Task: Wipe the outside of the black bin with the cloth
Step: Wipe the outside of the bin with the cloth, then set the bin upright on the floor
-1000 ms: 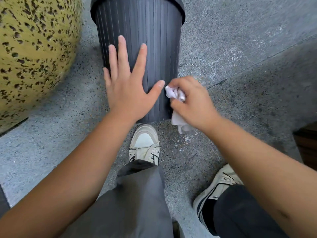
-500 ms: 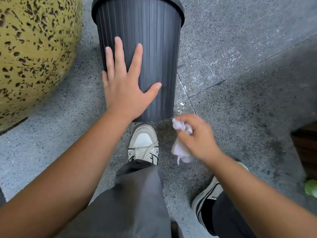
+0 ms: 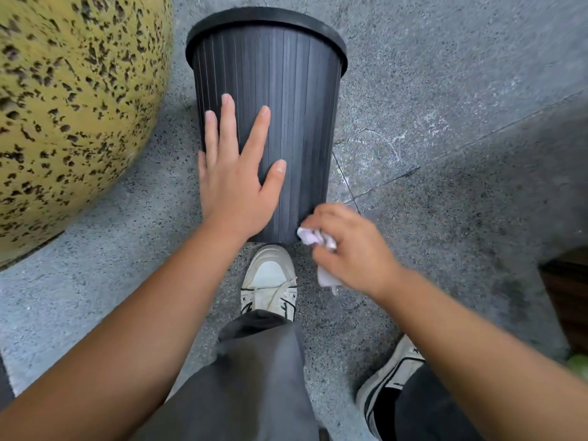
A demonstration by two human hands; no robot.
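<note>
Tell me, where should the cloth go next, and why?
Probably straight up the bin's side. The right hand grips the cloth right at the bin's bottom edge, with the ribbed wall above it not yet covered by this stroke. The left hand lies flat on the bin, steadying it.

Floor point(image 3: 445, 74): grey speckled stone, a thin seam running diagonally on the right, a faint chalky ring mark point(image 3: 369, 148) beside the seam. Standing on it: black bin point(image 3: 286, 122), ribbed, rim towards the floor; large yellow speckled pot point(image 3: 63, 106) close on the bin's left; white sneaker point(image 3: 270, 281) with toe at the bin's near edge; second sneaker point(image 3: 388, 377) farther right, nearer the person
</note>
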